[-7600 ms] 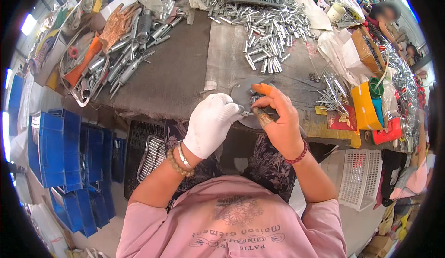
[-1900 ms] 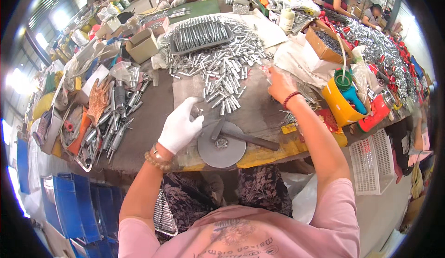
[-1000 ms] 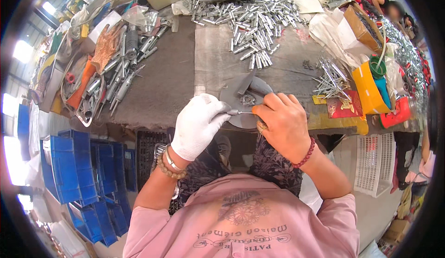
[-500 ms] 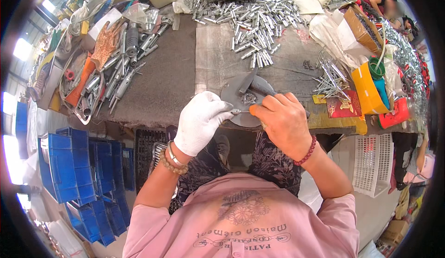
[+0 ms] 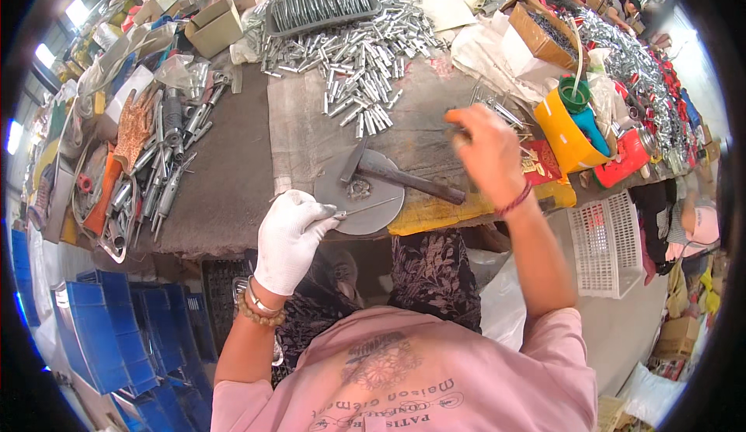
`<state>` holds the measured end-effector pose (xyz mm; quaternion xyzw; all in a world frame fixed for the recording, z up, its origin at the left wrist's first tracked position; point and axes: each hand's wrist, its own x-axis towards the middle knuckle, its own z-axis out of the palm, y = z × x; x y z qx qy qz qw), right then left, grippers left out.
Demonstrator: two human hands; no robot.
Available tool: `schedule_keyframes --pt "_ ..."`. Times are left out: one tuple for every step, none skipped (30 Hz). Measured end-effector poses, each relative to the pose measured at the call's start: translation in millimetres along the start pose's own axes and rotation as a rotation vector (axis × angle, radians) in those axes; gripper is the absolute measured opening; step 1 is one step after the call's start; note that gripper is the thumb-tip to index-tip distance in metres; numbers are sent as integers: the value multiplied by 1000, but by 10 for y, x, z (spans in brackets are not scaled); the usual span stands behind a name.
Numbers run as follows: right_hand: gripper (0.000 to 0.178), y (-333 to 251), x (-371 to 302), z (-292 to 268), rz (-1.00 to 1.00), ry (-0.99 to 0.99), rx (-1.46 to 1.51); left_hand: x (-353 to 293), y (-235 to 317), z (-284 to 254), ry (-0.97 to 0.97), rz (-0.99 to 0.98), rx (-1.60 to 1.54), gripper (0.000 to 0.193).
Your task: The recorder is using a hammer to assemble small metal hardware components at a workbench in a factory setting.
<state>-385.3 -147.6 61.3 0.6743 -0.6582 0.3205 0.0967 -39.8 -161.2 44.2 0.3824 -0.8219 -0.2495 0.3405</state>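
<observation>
Cluttered workshop table, grey felt-ish cover, metal bits everywhere. So the left hand, in a white glove, was pinched shut on a thin metal pin that stuck out to its right, with the tip over the edge of a round grey metal disc just above and right of the fingers. A hammer lay across that disc, head near the middle, handle running off to the right.

The right hand was up and to the right of the disc, mid-motion and blurry, next to a scatter of loose pins. Honestly can't tell if its fingers were closed on anything or not.

My take on doing this bit well: keep the left hand's pinch firm and the pin steady at the disc, and grab one pin at a time from the scatter so they don't tangle.

Containers: further out past the right hand sat a yellow tub with a green roll and something blue in it. Far above the left hand, a dark tray held silver tubes in a row, with a big loose heap of silver tubes spilled below it. Down left of the left hand, blue crates sat on the floor.
</observation>
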Motion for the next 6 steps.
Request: schedule_keyframes --pt "23 192 57 -26 71 -66 -70 11 0 7 0 8 -5 21" --pt "21 323 110 -25 137 -132 -134 13 -4 10 -7 1 -4 21" --pt "21 388 137 5 132 -129 -135 4 -6 10 -12 -11 -3 21" --pt "21 439 158 40 88 -156 -172 0 -9 9 -6 -9 -2 21" --pt "21 476 187 76 44 -183 -208 -3 -11 8 -8 -4 11 20" --pt "23 491 221 117 7 -207 -229 -8 -22 8 -10 2 23 20"
